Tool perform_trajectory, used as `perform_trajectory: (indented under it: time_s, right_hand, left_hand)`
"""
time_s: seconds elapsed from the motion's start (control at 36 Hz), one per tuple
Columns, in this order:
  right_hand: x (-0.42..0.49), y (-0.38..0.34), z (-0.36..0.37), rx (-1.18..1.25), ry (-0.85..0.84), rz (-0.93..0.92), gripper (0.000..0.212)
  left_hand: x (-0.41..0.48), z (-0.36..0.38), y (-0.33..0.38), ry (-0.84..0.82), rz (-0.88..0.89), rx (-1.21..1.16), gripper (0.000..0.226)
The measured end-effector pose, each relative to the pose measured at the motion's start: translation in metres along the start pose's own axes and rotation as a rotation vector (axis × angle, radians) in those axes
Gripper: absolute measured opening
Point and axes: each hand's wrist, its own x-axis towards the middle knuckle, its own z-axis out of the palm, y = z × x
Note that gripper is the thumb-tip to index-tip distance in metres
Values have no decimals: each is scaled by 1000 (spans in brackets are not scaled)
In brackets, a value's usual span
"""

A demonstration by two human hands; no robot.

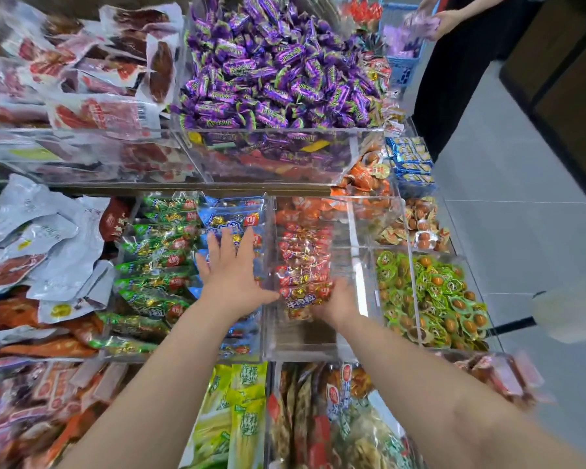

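Red packets (303, 265): glossy, crinkled foil, stacked in a clear plastic bin (298, 343) mid-display.
Left hand (232, 269): flat, fingers spread straight, palm down on blue packets (230, 213) just left of the bin.
Right hand (339, 299): against the red stack's near end; fingers blurred, grip impossible to tell.

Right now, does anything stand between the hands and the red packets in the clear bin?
Nothing visible for the right hand: it holds the red packets inside the clear bin. The left hand rests over the blue packets, beyond the bin's wall.
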Motion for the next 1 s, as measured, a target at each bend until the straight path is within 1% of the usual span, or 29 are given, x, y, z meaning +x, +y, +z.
perform_trajectory:
  time_s: [0.06,0.11,0.14,0.17,0.22,0.28,0.33,0.42,0.44,0.47,0.5,0.53,0.56,0.58,0.61,0.64,0.67,0.72,0.75,0.78,0.83,0.89,0.94,1.0]
  right_hand:
    - [2,1,7,-23,54,28,97]
    - [5,4,10,-12,35,23,120]
    - [9,5,10,-7,23,-9,124]
    - [12,4,9,-10,21,-54,123]
    - [18,3,8,31,37,-134,114]
    - [22,3,12,153,24,-134,108]
    - [19,7,18,258,-5,-124,109]
    - [20,10,23,234,-41,-100,108]
    - [20,9,22,247,-72,-102,100]
    - [21,5,21,316,-130,-96,83]
    - [18,-1,19,353,-173,-88,60]
    - [15,-3,18,396,-198,-44,45]
    - [15,-2,15,420,-190,-23,44]
    - [17,0,12,416,-201,-30,60]
    - [18,3,12,430,-192,1,90]
    - [18,8,11,346,-151,25,117]
    - [15,8,8,322,-144,62,134]
    - [10,7,4,163,-134,76,146]
    - [9,8,3,96,-137,80,148]
    - [8,9,0,87,-143,100,149]
    - [4,10,-7,42,-165,140,143]
    - [-4,11,-15,-28,-183,176,128]
    - [-14,9,-25,-95,-175,158,103]
    - [-29,5,-38,-106,-144,102,74]
  left_hand:
    - [3,8,-3,-7,-13,71,131]
    - [4,14,-5,13,2,142,129]
    - [5,16,-5,21,10,158,127]
    - [5,18,-6,24,17,162,125]
    - [6,20,-7,20,28,154,122]
    - [7,20,-7,13,29,148,122]
    - [8,20,-7,10,28,147,122]
    - [8,21,-7,19,29,147,121]
    - [8,21,-7,24,27,146,121]
    - [8,21,-7,28,27,144,121]
    - [8,22,-7,29,28,144,121]
    - [8,22,-7,29,30,143,121]
    - [8,22,-8,28,33,141,121]
    - [8,21,-8,26,33,137,121]
    - [7,21,-8,25,32,132,121]
    - [7,21,-8,26,32,127,121]
    - [7,21,-8,28,31,122,122]
    - [6,20,-7,35,29,114,122]
    - [5,20,-7,36,29,111,121]
    - [5,19,-7,36,30,107,121]
    - [3,18,-7,39,34,93,119]
    - [-1,15,-5,76,50,54,112]
    - [-8,12,-3,159,99,-35,98]
    - [-20,10,0,272,202,-166,76]
